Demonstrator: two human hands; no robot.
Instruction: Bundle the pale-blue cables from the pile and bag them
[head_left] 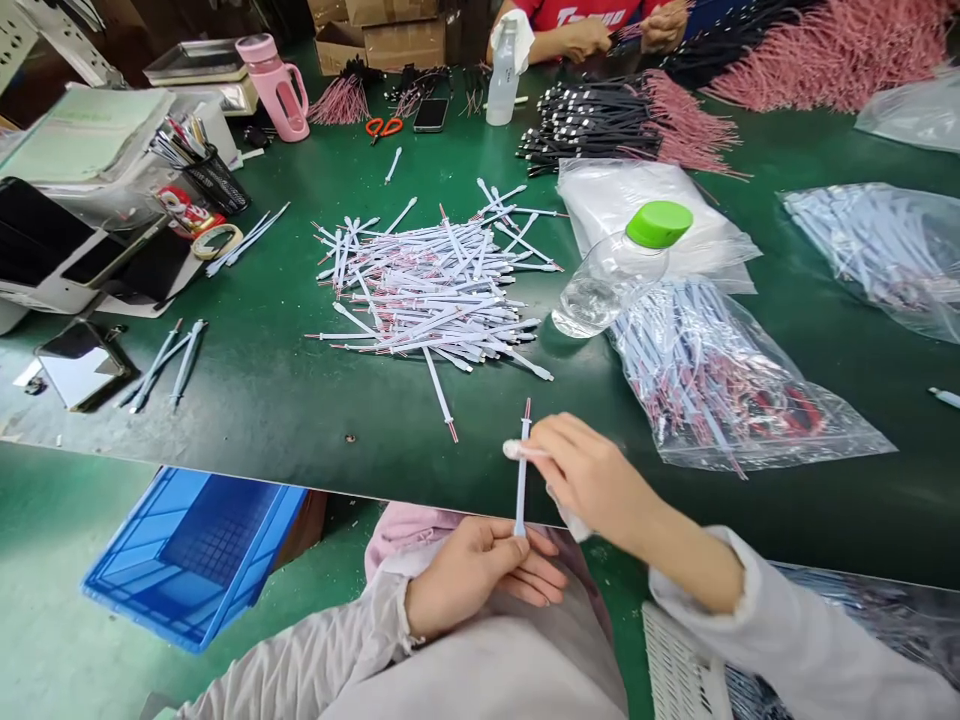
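Note:
My left hand (487,570) pinches the lower end of a white-sleeved cable (521,480) between thumb and fingers, the other fingers stretched out below. The cable stands nearly upright in view, its thin red wire ends at the top. My right hand (592,480) is closed on a white cloth-like piece (571,518); its fingertips, with white material over them, lie across the cable's upper part. Beyond both hands, a loose pile of similar cables (442,285) covers the middle of the green table (262,400). One cable (440,395) points from the pile towards me.
A green-capped bottle (622,265) leans by a clear bag of cables (705,370). Black and pink wire bundles (630,120) lie farther back, near a co-worker's hands (589,38). A pink tumbler (276,90) and phone (86,365) are left; a blue crate (142,590) sits below.

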